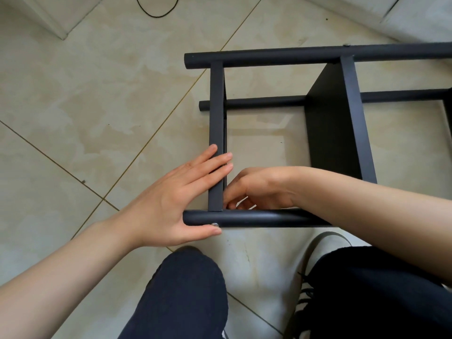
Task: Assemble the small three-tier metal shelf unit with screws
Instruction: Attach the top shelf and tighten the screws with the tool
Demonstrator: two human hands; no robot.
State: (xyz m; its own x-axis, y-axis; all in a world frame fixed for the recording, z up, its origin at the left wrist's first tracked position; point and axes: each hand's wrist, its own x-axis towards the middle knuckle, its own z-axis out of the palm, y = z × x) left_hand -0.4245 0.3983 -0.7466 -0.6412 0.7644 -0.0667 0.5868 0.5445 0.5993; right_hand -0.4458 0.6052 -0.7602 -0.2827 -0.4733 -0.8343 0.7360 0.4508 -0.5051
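Note:
The black metal shelf unit lies on its side on the tiled floor, its near tube (269, 217) running across in front of me. My left hand (171, 204) lies flat, with straight fingers across the end shelf panel (216, 118) and the thumb under the near tube beside a silver screw head (215, 224). My right hand (259, 189) reaches inside the frame to the corner behind that tube, fingers curled. What they hold is hidden. A second shelf panel (335, 133) stands further right. The far tube (293, 56) carries another screw head (346, 45).
My knees in dark trousers (186, 289) and a shoe (325, 241) are just below the frame. A black cable (156, 14) loops on the floor at the top. White skirting (49, 20) stands at top left and a white edge (403, 18) at top right.

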